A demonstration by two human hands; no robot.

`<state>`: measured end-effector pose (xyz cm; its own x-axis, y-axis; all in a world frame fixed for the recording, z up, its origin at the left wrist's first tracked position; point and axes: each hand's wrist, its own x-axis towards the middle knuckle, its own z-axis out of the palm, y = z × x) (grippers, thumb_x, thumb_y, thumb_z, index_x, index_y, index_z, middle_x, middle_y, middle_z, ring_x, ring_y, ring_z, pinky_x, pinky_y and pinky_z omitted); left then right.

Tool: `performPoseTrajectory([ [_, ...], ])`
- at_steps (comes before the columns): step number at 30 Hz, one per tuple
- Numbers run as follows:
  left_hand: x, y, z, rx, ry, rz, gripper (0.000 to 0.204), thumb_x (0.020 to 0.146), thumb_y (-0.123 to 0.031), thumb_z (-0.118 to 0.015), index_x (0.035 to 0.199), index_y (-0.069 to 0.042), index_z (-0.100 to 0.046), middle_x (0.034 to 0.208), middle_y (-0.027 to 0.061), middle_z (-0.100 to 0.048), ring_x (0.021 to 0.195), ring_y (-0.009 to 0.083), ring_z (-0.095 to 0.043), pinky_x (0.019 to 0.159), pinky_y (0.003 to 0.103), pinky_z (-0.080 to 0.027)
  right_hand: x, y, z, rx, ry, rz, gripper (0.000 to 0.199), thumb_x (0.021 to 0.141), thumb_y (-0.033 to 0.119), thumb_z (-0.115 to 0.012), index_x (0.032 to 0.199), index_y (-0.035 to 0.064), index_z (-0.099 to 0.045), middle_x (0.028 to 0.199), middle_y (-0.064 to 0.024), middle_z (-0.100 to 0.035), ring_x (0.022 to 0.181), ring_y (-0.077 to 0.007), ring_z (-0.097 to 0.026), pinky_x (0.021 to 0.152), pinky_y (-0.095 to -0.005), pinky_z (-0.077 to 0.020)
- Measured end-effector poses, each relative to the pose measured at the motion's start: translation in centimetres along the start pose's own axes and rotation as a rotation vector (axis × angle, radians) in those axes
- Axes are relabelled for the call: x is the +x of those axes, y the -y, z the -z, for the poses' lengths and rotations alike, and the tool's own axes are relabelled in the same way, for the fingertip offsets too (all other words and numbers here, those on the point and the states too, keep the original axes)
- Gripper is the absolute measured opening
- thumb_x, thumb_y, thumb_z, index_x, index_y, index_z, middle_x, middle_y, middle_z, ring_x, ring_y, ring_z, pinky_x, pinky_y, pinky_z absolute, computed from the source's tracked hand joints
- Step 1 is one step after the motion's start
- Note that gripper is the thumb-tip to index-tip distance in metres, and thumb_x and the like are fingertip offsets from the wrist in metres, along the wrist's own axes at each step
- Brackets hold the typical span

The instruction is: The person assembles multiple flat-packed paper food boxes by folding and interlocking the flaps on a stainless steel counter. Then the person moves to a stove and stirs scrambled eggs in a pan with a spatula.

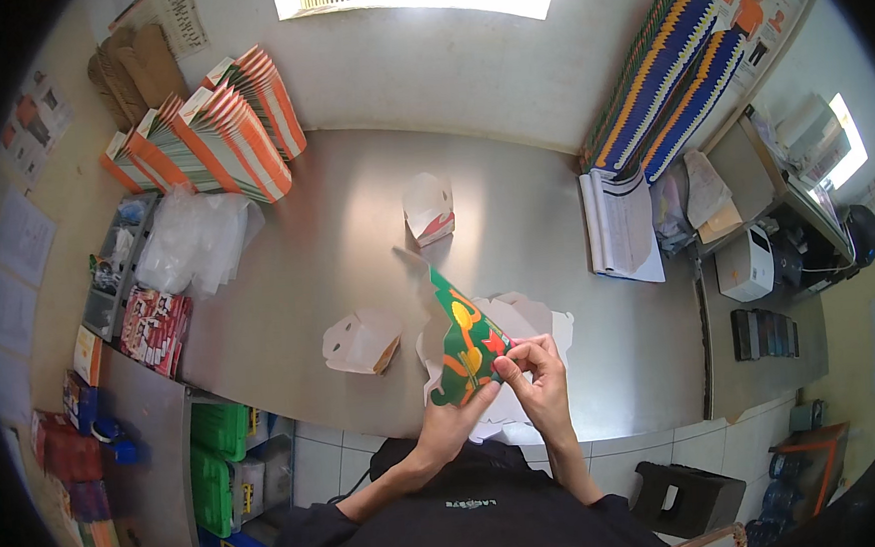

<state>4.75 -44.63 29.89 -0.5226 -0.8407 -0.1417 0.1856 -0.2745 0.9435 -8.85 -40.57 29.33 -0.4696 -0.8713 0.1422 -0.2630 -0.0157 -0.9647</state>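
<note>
A green printed carton (467, 342) with yellow, orange and red shapes is held tilted between my two hands above the steel table. My left hand (454, 423) grips its lower left edge. At its right edge, my right hand (532, 378) pinches the card between thumb and fingers. Beneath and behind it lie flat, white-sided carton blanks (551, 329), partly hidden by the carton and my hands. One formed white carton (361, 340) rests on the table to the left. Another small carton (428, 209) stands farther back.
Orange-and-white striped card stacks (234, 136) stand at the back left, by clear plastic bags (190, 233). Blue-patterned stacks (661, 79) lean at the back right above an open notebook (623, 224). Green bins (218, 457) sit below left, a black stool (687, 499) below right.
</note>
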Motion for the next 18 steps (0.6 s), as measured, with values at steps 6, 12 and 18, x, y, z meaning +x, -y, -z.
performPoseTrajectory([
  [6, 0.5, 0.3, 0.8, 0.261, 0.132, -0.293, 0.030, 0.083, -0.011, -0.071, 0.109, -0.002, -0.059, 0.098, 0.0045, -0.063, 0.089, 0.0136, -0.060, 0.078, 0.030, -0.049, 1.5, -0.2, 1.6, 0.077, 0.222, -0.123, 0.075, 0.071, 0.038, -0.082, 0.131, 0.0112, -0.045, 0.080, -0.0012, -0.048, 0.067, -0.0087, -0.044, 0.057, -0.0254, -0.0359],
  [12, 0.0, -1.8, 3.0, 0.210, 0.669, -0.059, 0.046, 0.079, -0.009, -0.076, 0.119, -0.001, -0.055, 0.105, 0.0068, -0.063, 0.100, 0.0125, -0.057, 0.084, 0.030, -0.049, 7.0, -1.2, 3.9, -0.127, 0.170, 0.596, 0.034, 0.084, 0.034, -0.069, 0.098, 0.0048, -0.059, 0.066, -0.0036, -0.057, 0.056, -0.0166, -0.053, 0.065, -0.0334, -0.0444],
  [18, 1.0, -6.2, 5.1, 0.660, 0.266, -0.026, 0.055, 0.071, -0.024, -0.082, 0.113, 0.000, -0.056, 0.099, 0.0093, -0.065, 0.088, 0.0189, -0.062, 0.081, 0.033, -0.052, 5.5, 2.8, 4.2, -0.428, 0.098, 0.748, 0.036, 0.079, 0.018, -0.072, 0.052, 0.0070, -0.051, 0.046, -0.0040, -0.043, 0.043, -0.0213, -0.042, 0.055, -0.0306, -0.0378],
])
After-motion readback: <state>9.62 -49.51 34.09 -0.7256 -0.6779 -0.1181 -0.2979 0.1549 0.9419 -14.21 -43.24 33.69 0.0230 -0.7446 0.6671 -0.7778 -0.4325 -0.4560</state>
